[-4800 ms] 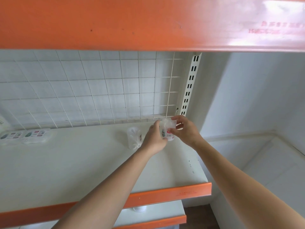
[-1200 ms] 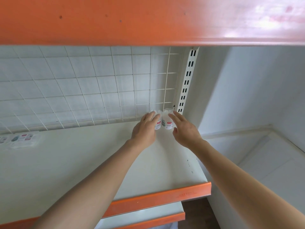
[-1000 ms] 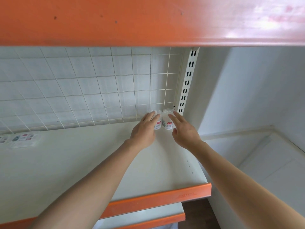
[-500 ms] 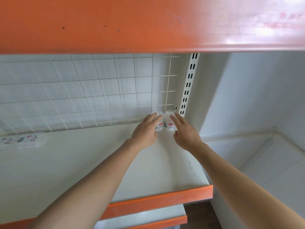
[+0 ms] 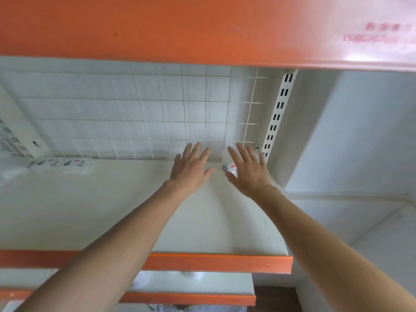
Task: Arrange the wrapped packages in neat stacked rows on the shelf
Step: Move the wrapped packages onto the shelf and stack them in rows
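Observed at the rear right corner of the shelf [image 5: 112,210]: one upright wrapped package [image 5: 227,163] stands against the wire grid back [image 5: 135,113], just beside the slotted upright [image 5: 276,115]. The right hand [image 5: 249,174] is flat, splayed and holds nothing. It covers the package's right side, so whether a second package stands behind it cannot be told. The left hand [image 5: 191,167] hovers just left of the package, its fingers [image 5: 195,152] straight and spread, also gripping nothing. Judgement: the corner gives two square edges to start a row from, and the flat hands suit squaring the package. Further flat packages [image 5: 63,163] lie at the far left rear, well apart, not yet stacked.
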`<action>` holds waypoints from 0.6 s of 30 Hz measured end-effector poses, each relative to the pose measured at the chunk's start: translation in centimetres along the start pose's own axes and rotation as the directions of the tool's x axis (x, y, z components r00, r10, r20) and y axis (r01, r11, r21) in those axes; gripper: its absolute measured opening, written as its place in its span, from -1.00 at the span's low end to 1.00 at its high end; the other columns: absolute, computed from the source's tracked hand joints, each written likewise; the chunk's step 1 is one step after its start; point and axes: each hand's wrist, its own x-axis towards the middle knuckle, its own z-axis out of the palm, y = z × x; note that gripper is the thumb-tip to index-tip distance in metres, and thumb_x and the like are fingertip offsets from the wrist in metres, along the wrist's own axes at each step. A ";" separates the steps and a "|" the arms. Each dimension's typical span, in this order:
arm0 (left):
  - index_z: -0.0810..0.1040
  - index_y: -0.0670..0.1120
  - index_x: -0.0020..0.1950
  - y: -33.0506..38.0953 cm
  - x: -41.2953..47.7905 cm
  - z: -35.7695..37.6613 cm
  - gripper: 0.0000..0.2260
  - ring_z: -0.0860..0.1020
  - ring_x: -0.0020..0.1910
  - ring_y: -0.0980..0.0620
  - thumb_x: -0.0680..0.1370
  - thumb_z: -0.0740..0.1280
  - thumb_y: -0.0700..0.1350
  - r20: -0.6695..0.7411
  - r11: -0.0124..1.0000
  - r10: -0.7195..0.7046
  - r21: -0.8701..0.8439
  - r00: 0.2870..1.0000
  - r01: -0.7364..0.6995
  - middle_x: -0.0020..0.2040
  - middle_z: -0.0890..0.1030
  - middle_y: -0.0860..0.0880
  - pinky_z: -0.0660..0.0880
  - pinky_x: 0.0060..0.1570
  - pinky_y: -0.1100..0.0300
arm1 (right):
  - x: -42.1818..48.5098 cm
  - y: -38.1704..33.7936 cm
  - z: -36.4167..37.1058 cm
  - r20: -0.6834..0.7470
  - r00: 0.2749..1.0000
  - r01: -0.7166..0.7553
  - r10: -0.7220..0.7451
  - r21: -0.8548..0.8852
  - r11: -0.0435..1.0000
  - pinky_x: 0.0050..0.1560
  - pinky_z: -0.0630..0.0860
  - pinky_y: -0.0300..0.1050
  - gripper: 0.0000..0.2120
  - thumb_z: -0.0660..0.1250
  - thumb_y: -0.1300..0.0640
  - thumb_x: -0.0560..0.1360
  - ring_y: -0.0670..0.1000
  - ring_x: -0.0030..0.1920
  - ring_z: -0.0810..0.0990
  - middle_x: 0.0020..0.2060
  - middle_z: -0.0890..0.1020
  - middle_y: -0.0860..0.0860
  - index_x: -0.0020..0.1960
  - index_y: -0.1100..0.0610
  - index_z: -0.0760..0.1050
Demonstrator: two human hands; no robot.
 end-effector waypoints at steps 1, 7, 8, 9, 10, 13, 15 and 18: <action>-0.02 0.04 0.58 -0.7 -0.9 -0.3 -0.43 -0.09 0.56 -0.14 0.63 0.03 0.21 0.015 0.999 -0.052 0.006 0.999 0.052 0.59 -0.04 -0.07 0.12 0.46 -0.12 | 0.2 -0.9 0.0 0.003 0.999 0.034 -0.034 -0.029 0.999 0.51 -0.12 0.20 -0.33 0.02 -0.23 0.61 0.08 0.56 -0.16 0.57 -0.16 -0.02 0.57 -0.05 -0.22; -0.10 0.08 0.59 -5.9 -7.2 -1.7 -0.41 -0.20 0.56 -0.12 0.62 -0.06 0.27 0.059 0.961 -0.278 0.021 0.959 0.277 0.60 -0.14 -0.04 -0.03 0.49 -0.18 | 0.6 -7.8 0.1 0.016 0.984 0.175 -0.175 0.000 0.985 0.51 -0.13 0.22 -0.32 -0.05 -0.29 0.59 0.08 0.56 -0.18 0.57 -0.17 -0.02 0.57 -0.07 -0.24; -0.12 0.08 0.59 -7.1 -8.4 -1.9 -0.41 -0.20 0.56 -0.12 0.62 -0.07 0.28 0.063 0.953 -0.302 0.034 0.951 0.300 0.60 -0.15 -0.04 -0.04 0.49 -0.19 | 0.4 -9.3 0.0 0.021 0.981 0.192 -0.192 0.003 0.981 0.51 -0.13 0.21 -0.33 -0.07 -0.30 0.59 0.09 0.56 -0.17 0.57 -0.17 -0.02 0.57 -0.07 -0.24; -0.13 0.09 0.59 -8.4 -9.6 -2.2 -0.40 -0.21 0.56 -0.12 0.61 -0.09 0.29 0.060 0.946 -0.323 0.047 0.944 0.321 0.60 -0.16 -0.04 -0.05 0.49 -0.19 | 0.2 -11.0 0.0 0.025 0.978 0.208 -0.208 0.003 0.978 0.50 -0.13 0.22 -0.33 -0.08 -0.30 0.59 0.09 0.56 -0.17 0.57 -0.17 -0.02 0.57 -0.08 -0.24; -0.13 0.09 0.59 -9.8 -10.8 -2.5 -0.39 -0.21 0.56 -0.12 0.60 -0.09 0.30 0.054 0.938 -0.344 0.057 0.938 0.341 0.60 -0.16 -0.04 -0.05 0.48 -0.20 | 0.0 -12.7 0.0 0.021 0.974 0.225 -0.225 -0.001 0.974 0.50 -0.13 0.22 -0.33 -0.10 -0.31 0.59 0.09 0.56 -0.17 0.57 -0.18 -0.02 0.57 -0.08 -0.25; -0.13 0.08 0.59 -14.4 -14.7 -3.6 -0.37 -0.20 0.56 -0.13 0.59 -0.11 0.33 0.033 0.915 -0.400 0.065 0.916 0.398 0.60 -0.16 -0.03 -0.04 0.48 -0.19 | -0.7 -18.5 -0.2 -0.005 0.964 0.267 -0.267 -0.006 0.964 0.50 -0.10 0.23 -0.34 -0.12 -0.30 0.59 0.09 0.56 -0.15 0.57 -0.16 -0.01 0.57 -0.07 -0.24; -0.12 0.08 0.58 -17.9 -17.7 -4.4 -0.37 -0.20 0.56 -0.12 0.59 -0.11 0.33 0.012 0.902 -0.427 0.070 0.904 0.426 0.60 -0.15 -0.02 -0.03 0.47 -0.19 | -1.2 -23.0 -0.4 -0.013 0.961 0.277 -0.277 0.013 0.961 0.50 -0.09 0.23 -0.35 -0.11 -0.30 0.59 0.09 0.56 -0.14 0.57 -0.15 -0.01 0.57 -0.07 -0.23; -0.11 0.10 0.58 -23.9 -22.2 -5.8 -0.38 -0.17 0.56 -0.12 0.59 -0.11 0.32 -0.041 0.889 -0.452 0.065 0.891 0.454 0.60 -0.11 -0.03 0.00 0.47 -0.18 | -2.0 -30.1 -0.8 -0.001 0.961 0.276 -0.276 0.055 0.960 0.50 -0.07 0.22 -0.35 -0.10 -0.30 0.59 0.08 0.56 -0.13 0.57 -0.14 -0.02 0.57 -0.08 -0.20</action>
